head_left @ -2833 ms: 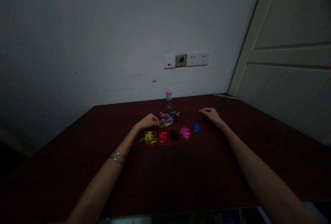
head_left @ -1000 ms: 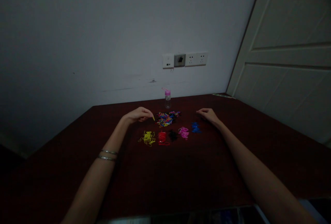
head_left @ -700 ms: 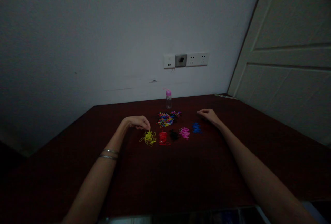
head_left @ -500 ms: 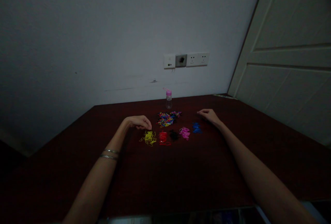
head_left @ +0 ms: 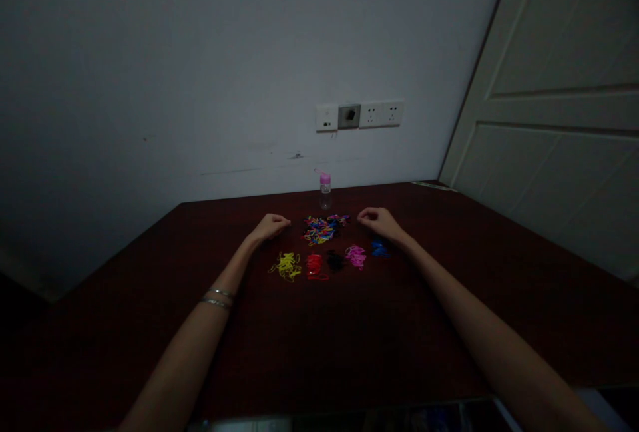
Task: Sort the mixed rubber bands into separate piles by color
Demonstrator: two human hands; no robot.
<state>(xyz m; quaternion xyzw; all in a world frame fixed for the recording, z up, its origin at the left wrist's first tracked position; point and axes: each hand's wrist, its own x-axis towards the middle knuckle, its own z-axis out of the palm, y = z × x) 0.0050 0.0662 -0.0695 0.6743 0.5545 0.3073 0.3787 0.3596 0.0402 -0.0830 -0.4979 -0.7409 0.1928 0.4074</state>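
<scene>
A mixed heap of small coloured rubber bands (head_left: 321,229) lies in the middle of the table. My left hand (head_left: 270,225) is at its left, apart from it, fingers and thumb drawn together. On the other side my right hand (head_left: 380,221) comes close to the heap's right end with thumb and forefinger pinched. Whatever either hand may hold is too small to make out. Nearer me are sorted piles in a row: yellow bands (head_left: 287,266), red bands (head_left: 314,264), black bands (head_left: 335,260), pink bands (head_left: 356,256) and blue bands (head_left: 379,249).
Behind the heap a small clear bottle with a pink cap (head_left: 325,194) stands upright. The dark red table (head_left: 329,345) meets a wall with sockets (head_left: 380,114). A pale panelled door (head_left: 559,152) rises at the right.
My left hand has moved up and away from the yellow pile. My right hand has shifted left from above the blue pile towards the mixed heap.
</scene>
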